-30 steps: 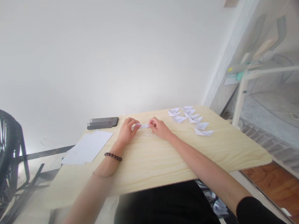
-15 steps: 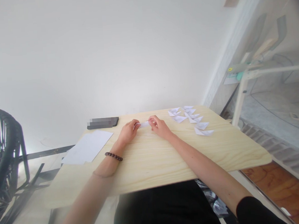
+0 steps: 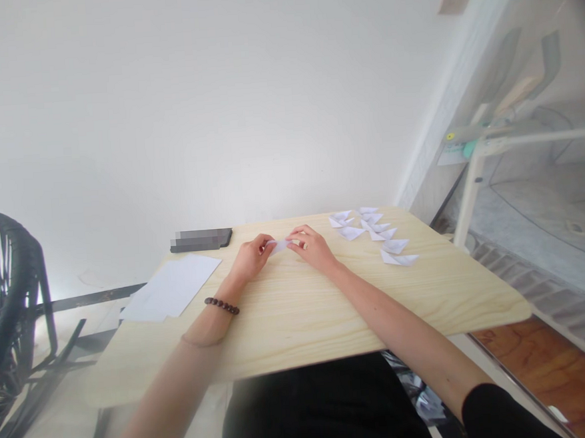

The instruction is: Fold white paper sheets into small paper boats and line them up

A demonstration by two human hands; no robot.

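Paper piece [image 3: 279, 247] sits just below frame centre, left end pinched by left hand [image 3: 251, 256], right end by right hand [image 3: 315, 249], white sheets [image 3: 172, 287] lower left.

Both hands [image 3: 281, 252] pinch a small white paper [image 3: 279, 246] above the table [image 3: 299, 312].

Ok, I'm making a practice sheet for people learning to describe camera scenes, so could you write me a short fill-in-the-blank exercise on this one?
1. The left hand and right hand pinch a small white piece of ____ between them.
2. The folded white shapes lie on the table to the ____ of both hands.
3. The flat white sheets lie nearer the ____ hand.
4. Around one wrist is a dark beaded ____.

Missing words: paper; right; left; bracelet.
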